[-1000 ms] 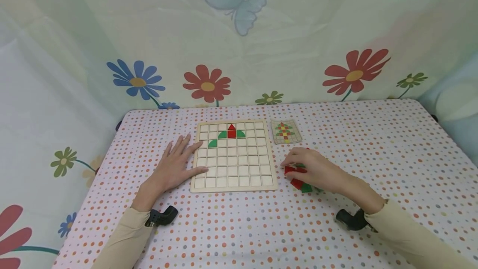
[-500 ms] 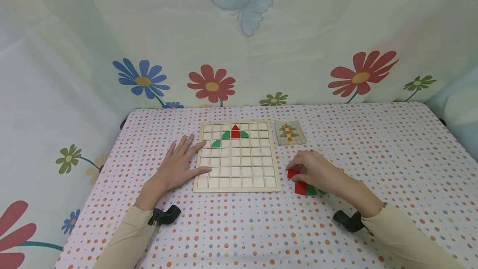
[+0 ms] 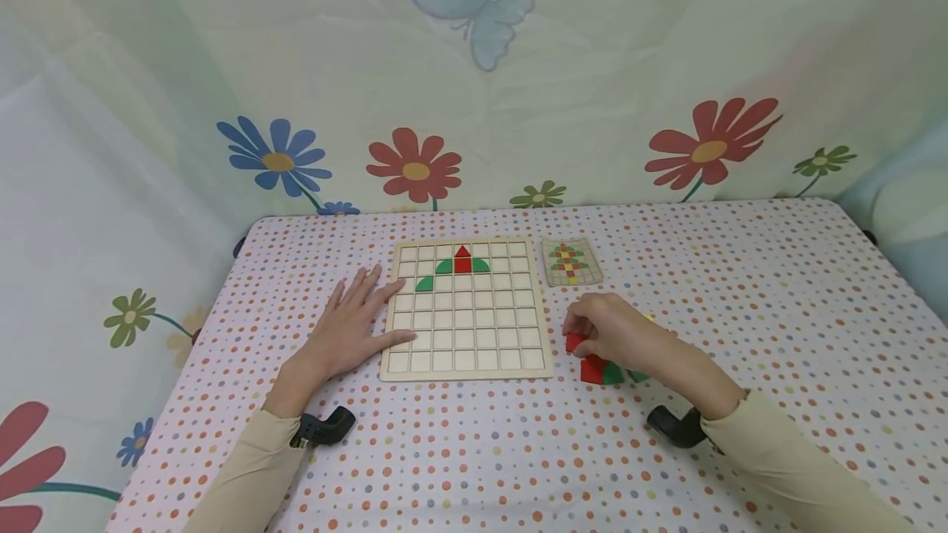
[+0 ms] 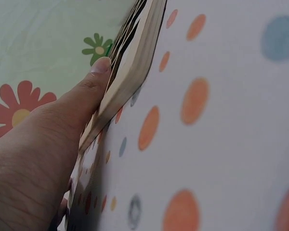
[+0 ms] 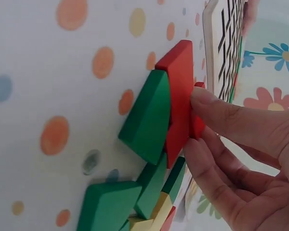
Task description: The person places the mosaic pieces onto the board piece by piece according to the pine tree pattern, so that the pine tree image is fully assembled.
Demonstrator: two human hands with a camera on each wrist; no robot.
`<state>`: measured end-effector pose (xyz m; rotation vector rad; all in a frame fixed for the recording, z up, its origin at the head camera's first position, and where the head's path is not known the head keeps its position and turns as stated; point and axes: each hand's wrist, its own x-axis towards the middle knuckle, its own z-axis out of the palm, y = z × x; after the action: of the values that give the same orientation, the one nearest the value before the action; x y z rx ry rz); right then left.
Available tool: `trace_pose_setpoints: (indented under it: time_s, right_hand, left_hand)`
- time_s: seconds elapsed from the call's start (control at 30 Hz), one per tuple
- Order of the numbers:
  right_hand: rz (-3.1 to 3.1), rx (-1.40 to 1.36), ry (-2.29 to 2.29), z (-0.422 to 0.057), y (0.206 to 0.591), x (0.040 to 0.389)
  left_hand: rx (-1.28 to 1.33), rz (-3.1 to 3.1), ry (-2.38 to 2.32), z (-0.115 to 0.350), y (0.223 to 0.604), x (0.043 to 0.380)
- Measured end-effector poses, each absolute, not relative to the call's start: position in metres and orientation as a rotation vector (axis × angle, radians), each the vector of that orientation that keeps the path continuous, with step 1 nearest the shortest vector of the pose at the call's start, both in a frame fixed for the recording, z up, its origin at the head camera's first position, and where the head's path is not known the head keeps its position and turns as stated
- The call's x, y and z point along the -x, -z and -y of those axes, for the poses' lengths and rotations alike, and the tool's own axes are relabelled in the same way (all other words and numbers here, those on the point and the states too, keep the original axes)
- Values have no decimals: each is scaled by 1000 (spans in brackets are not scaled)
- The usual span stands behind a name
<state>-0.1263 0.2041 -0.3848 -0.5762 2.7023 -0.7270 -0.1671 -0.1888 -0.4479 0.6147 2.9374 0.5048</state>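
Observation:
My left hand (image 3: 344, 331) lies with fingers spread at the left edge of the wooden grid board (image 3: 474, 364), its thumb on the rim in the left wrist view. On the board sit a red triangle (image 3: 462, 252), a red square (image 3: 462, 266) and several green quarter-round pieces (image 3: 425, 284). To the board's right, my right hand (image 3: 618, 331) pinches a small red block (image 5: 197, 122) between thumb and fingers. Right beside it are a larger red block (image 5: 179, 86) and a green block (image 5: 149, 118). Part of this pile is hidden under the hand.
Behind the right hand lies a small pattern card (image 3: 570, 261) showing a tree of coloured pieces. More green blocks (image 5: 108, 204) and a yellow block (image 5: 160, 211) lie in the pile. A dotted cloth (image 3: 459, 467) covers the table, with a flowered curtain (image 3: 592, 64) behind.
The right hand's fingers have drawn in around a red block in the pile, and the red pieces there have shifted apart. My left hand keeps its place at the board.

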Motion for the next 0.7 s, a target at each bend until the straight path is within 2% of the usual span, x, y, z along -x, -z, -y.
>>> trace_pose_setpoints:
  time_s: [0.4, 0.7]
  right_hand:
    - [-2817, 682, 798, -205, 390, 119]
    - [-2718, 762, 756, -189, 376, 122]
  left_hand:
    - [-612, -2940, -506, 188, 447, 167]
    - [-629, -2948, -493, 188, 447, 167]
